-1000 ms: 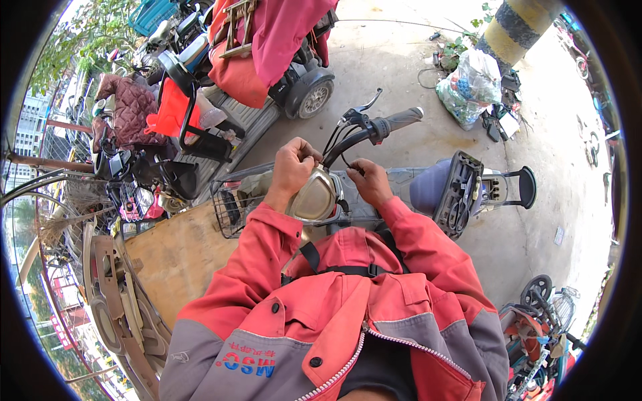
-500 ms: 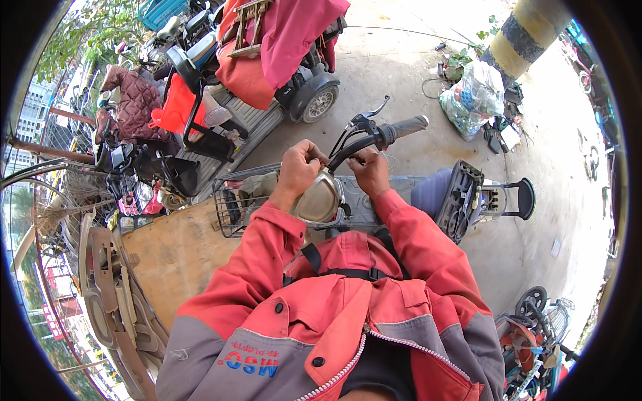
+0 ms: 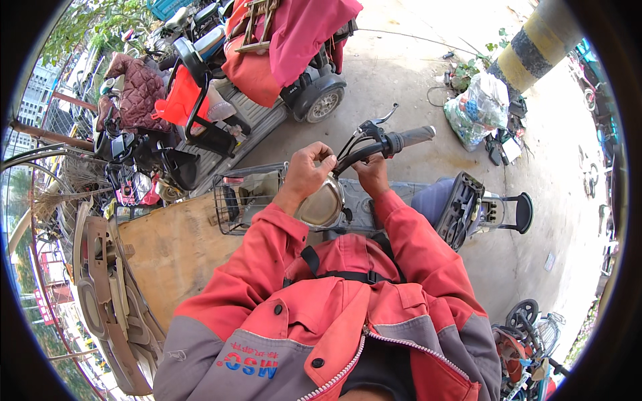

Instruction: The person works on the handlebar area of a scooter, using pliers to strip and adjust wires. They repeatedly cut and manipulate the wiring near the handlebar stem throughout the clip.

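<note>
In front of me is a small electric scooter with a black handlebar, a grey grip and a brake lever. My left hand is closed, thumb against curled fingers, at the left of the handlebar stem, above the rounded beige headlight housing. Whatever it pinches is too small to make out. My right hand is closed just under the handlebar, its fingertips partly hidden behind the bar and the black cables. What these fingers hold cannot be seen.
A wire basket sits left of the headlight, beside a wooden board. The scooter's footboard and an opened seat part extend right. Beyond stand a loaded three-wheeler, a bag of scrap and a striped post.
The whole view has shifted slightly, so the scooter appears a little further right. My left thumb now shows more plainly over the fingers. Both hands stay close to the handlebar.
</note>
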The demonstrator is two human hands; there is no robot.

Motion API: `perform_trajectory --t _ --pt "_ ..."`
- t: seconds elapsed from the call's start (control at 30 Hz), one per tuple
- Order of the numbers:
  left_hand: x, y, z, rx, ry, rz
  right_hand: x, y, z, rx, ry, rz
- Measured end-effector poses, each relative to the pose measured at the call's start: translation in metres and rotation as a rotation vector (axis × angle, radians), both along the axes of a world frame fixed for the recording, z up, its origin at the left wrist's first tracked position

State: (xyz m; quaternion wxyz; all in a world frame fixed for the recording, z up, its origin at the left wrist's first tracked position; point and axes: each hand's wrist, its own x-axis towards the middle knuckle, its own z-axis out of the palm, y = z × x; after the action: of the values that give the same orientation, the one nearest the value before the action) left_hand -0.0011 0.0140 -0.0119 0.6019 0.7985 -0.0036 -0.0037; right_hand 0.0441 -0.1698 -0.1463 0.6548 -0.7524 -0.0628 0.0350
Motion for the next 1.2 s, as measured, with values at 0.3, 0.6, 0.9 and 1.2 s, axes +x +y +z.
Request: perform_trajectory --t 0.3,0.6,0.9,1.2 --pt "0.022 -0.007 -0.006 0.153 -0.182 0.060 -0.003 0.013 0.040 0.188 -0.080 0.005" --pt "0.020 -0.014 0.000 0.355 -0.309 -0.007 -0.004 0.013 0.043 0.248 0.022 0.022" --pt "0.021 -0.019 0.001 0.597 -0.407 -0.044 -0.005 0.013 0.048 0.227 0.032 0.112" --pt "0.017 -0.022 -0.001 0.458 -0.262 0.062 -0.003 0.015 0.042 0.358 0.054 0.098"
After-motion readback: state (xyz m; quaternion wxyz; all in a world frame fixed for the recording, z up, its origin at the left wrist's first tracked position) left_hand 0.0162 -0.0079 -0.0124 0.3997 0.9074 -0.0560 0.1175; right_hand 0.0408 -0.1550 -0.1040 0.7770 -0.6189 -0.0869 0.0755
